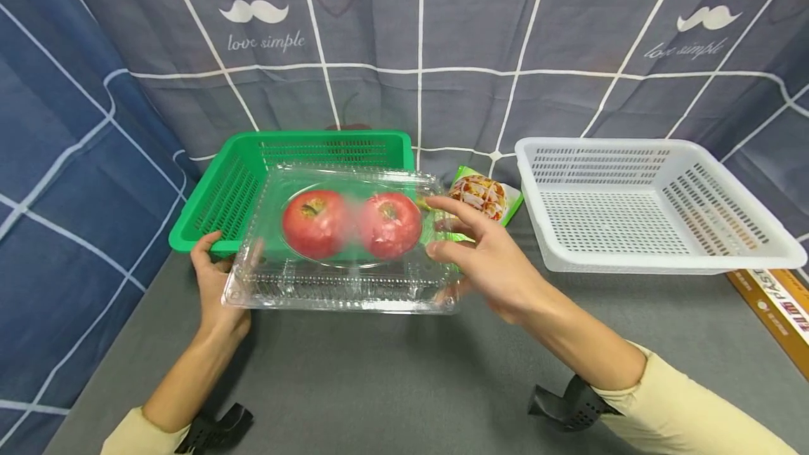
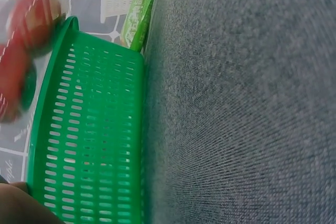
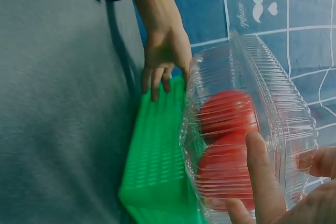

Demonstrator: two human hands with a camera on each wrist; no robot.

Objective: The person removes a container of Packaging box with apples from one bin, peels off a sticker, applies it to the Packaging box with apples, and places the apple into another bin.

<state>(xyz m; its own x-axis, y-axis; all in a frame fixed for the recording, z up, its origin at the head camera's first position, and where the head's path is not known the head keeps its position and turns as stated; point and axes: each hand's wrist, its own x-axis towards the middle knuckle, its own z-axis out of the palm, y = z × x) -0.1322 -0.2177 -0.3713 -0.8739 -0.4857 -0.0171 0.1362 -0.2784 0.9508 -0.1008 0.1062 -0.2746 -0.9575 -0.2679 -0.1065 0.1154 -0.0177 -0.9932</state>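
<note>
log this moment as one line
left hand: holds green basket by its rim | right hand: holds clear container, raised | red apples: two, inside container

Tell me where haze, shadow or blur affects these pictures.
Head view: whitish haze on the clear container between the apples, soft shadow on the table; left wrist view: apples blurred; right wrist view: apples streaked by the container's ridges, table blurry.

Right-hand fingers [image 1: 458, 210] hold a clear box [image 1: 354, 290] of two apples [image 1: 316, 225]; left-hand fingers [image 1: 204, 248] grip the green basket [image 1: 218, 203].
</note>
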